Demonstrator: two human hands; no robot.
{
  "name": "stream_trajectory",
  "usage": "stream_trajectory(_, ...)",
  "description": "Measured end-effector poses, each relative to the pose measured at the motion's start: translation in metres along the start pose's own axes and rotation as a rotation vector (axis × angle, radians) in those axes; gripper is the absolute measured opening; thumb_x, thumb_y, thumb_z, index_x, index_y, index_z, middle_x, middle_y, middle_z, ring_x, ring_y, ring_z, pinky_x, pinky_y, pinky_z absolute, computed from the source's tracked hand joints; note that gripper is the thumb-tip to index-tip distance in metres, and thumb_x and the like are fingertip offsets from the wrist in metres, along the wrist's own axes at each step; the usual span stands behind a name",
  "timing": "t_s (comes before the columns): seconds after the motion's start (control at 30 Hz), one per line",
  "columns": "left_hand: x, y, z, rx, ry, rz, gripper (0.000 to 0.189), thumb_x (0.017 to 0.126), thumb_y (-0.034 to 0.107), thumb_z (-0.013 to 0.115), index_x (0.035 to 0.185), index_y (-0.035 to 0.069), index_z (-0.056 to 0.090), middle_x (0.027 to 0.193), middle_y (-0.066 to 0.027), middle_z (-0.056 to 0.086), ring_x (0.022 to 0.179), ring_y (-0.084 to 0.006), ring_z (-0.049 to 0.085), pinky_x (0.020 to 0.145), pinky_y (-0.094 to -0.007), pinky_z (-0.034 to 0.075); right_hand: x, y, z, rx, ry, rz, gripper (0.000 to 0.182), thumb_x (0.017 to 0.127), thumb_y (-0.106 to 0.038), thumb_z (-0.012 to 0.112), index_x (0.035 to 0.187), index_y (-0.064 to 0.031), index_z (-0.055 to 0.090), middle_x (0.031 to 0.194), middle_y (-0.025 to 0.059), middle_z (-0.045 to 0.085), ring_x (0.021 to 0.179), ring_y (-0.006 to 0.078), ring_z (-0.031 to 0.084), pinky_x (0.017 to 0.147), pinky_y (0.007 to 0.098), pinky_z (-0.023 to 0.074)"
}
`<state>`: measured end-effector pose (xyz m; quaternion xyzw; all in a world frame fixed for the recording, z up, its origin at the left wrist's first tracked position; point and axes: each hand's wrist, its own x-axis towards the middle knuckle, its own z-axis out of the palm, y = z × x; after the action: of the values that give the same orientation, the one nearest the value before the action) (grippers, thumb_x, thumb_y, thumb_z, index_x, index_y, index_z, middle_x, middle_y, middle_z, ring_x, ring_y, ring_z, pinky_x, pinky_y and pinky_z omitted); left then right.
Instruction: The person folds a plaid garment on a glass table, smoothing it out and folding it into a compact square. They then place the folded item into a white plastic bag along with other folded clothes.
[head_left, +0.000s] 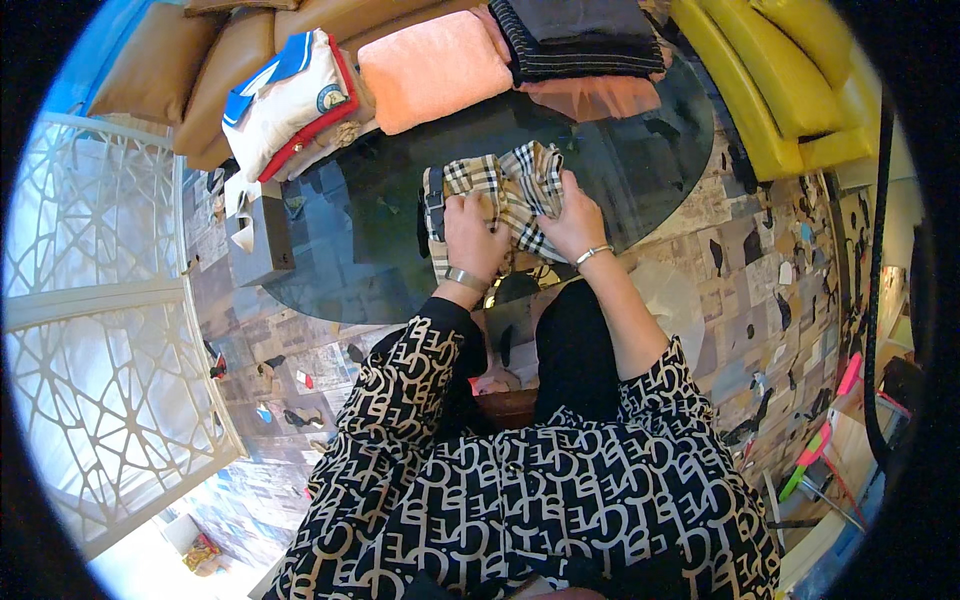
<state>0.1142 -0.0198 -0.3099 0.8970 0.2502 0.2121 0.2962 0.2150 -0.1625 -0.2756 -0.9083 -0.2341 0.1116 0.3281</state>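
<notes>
A beige, black and white plaid garment (529, 199) lies bunched on a dark oval glass table (360, 247). Along its left side runs a black strap with a buckle (433, 199). My left hand (478, 236), with a metal watch band at the wrist, has its fingers curled into the middle of the cloth. At the garment's right end, my right hand (577, 217) pinches the gathered fabric between thumb and fingers; a bracelet circles that wrist. Part of the cloth under both hands is hidden.
Along the table's far side sit a folded white top with blue collar (292, 90) over red cloth, a folded peach towel (435, 71), and dark folded clothes (577, 45). A grey box (262, 232) stands left. Beyond are a brown sofa (240, 82) and yellow sofa (765, 67).
</notes>
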Motion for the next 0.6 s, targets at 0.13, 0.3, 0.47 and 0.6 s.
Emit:
stream_trajectory(0.13, 0.011, -0.017, -0.006, -0.156, -0.102, -0.147, 0.031, 0.073, 0.016, 0.075, 0.1, 0.002, 0.069, 0.085, -0.0107, 0.067, 0.075, -0.0224, 0.064, 0.069, -0.0333, 0.052, 0.001, 0.004, 0.003, 0.006, 0.021, -0.039, 0.06, 0.072, -0.014, 0.07, 0.125, -0.0036, 0.043, 0.101, 0.026, 0.065, 0.094, 0.0441, 0.063, 0.082, 0.0499, 0.0513)
stream_trajectory(0.3, 0.022, -0.027, -0.021, -0.302, -0.302, -0.284, 0.017, 0.08, 0.015, 0.072, 0.09, 0.0, 0.072, 0.073, -0.0061, 0.07, 0.067, -0.0119, 0.065, 0.063, -0.0273, 0.051, 0.003, 0.0, -0.003, 0.03, -0.029, -0.023, 0.064, 0.072, -0.014, 0.07, 0.129, -0.0053, 0.043, 0.103, 0.0246, 0.065, 0.096, 0.0434, 0.063, 0.084, 0.0488, 0.051)
stream_trajectory(0.47, 0.015, -0.062, -0.012, -0.863, -0.365, -0.488, 0.003, 0.089, 0.005, 0.059, 0.091, 0.007, 0.059, 0.08, 0.0021, 0.062, 0.067, -0.0094, 0.057, 0.064, -0.0233, 0.047, 0.007, -0.014, -0.009, 0.205, -0.053, -0.089, 0.063, 0.069, -0.016, 0.071, 0.127, -0.0058, 0.049, 0.103, 0.0234, 0.067, 0.097, 0.0425, 0.064, 0.087, 0.0471, 0.0504)
stream_trajectory(0.6, 0.015, -0.044, -0.001, -0.489, -0.282, -0.298, 0.014, 0.082, 0.011, 0.069, 0.089, 0.004, 0.06, 0.074, 0.0005, 0.062, 0.065, -0.0084, 0.057, 0.061, -0.0237, 0.046, 0.014, -0.023, -0.015, 0.223, -0.09, -0.061, 0.06, 0.068, -0.017, 0.071, 0.125, -0.0061, 0.053, 0.104, 0.0233, 0.067, 0.098, 0.0424, 0.064, 0.087, 0.0446, 0.0507)
